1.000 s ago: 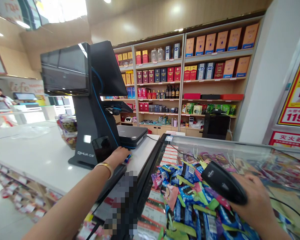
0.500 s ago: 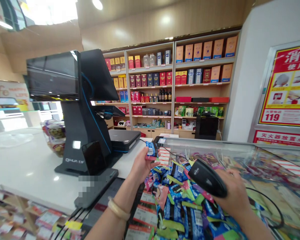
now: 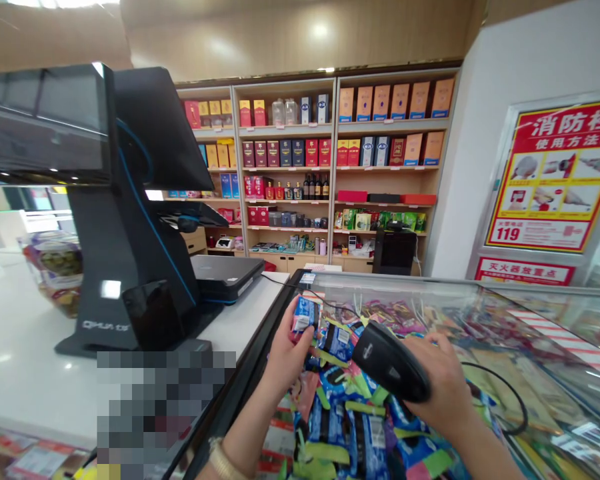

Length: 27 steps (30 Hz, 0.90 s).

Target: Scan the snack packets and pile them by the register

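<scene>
My left hand [image 3: 291, 357] is closed on a small blue snack packet [image 3: 306, 313], with the thumb across its lower edge and a white label facing me. In my right hand [image 3: 443, 380] is a black barcode scanner [image 3: 393, 363], its head pointing left toward the packet. The fingers wrap round the scanner's grip, partly hidden behind its body. Beneath both hands lies a heap of blue packets [image 3: 370, 433] with green strips, on a glass display case [image 3: 445, 287]. The scanner's cable loops out to the right of my hand.
A black point-of-sale terminal [image 3: 150, 220] and a flat dark device [image 3: 230, 273] stand on the white counter [image 3: 20, 380] at left. Behind are shelves [image 3: 285, 170] of boxes and bottles. A red fire-safety poster [image 3: 555, 180] hangs on the right wall.
The view has turned to the right. My left hand has tilted the blue packet so its label faces me more, and its thumb now lies over the front. The scanner stays in my right hand.
</scene>
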Available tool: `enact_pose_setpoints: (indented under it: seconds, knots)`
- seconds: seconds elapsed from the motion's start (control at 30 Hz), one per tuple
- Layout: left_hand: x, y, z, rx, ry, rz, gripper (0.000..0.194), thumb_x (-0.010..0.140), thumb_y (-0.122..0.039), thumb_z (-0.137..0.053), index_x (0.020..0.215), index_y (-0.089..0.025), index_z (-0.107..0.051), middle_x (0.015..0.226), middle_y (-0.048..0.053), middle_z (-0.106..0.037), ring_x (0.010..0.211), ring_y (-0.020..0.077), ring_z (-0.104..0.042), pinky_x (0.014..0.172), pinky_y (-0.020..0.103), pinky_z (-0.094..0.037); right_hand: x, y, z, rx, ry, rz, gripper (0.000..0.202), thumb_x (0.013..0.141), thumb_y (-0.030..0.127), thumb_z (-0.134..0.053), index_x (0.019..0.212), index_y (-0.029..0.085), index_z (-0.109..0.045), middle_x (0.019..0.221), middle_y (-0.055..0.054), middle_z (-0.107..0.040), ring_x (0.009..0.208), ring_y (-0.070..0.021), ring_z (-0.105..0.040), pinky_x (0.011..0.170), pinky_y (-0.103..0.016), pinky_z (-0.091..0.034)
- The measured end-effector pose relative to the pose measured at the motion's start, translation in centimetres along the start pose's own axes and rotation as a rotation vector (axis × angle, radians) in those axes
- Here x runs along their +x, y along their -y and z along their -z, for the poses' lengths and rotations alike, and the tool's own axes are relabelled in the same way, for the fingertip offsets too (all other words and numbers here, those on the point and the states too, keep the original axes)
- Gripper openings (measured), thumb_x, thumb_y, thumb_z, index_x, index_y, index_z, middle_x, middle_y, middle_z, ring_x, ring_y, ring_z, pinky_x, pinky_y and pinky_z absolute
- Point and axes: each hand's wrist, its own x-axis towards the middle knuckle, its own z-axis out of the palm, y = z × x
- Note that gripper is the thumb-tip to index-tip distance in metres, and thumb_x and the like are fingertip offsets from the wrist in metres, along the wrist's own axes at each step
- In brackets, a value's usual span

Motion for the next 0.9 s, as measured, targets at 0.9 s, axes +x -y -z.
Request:
enact_pose_setpoints:
  seconds: [0.9]
  knots:
    - [-0.3,1.2,-0.2,0.455,0.091,-0.369,0.044,0.084,-0.021,-0.055,0.127,-0.025,-0.056,0.127,0.008,-0.059,0.119,0.0238,-0.054,0.108,0.040,-0.038,0.2,0.4,-0.1,0.033,-0.025,-0.045,0.008,0.072,0.023,-0.051,0.079,0.022,-0.054,0.066,0.001,-0.057,0.063,-0.0162,-0.051,0.071,-0.033,-0.029]
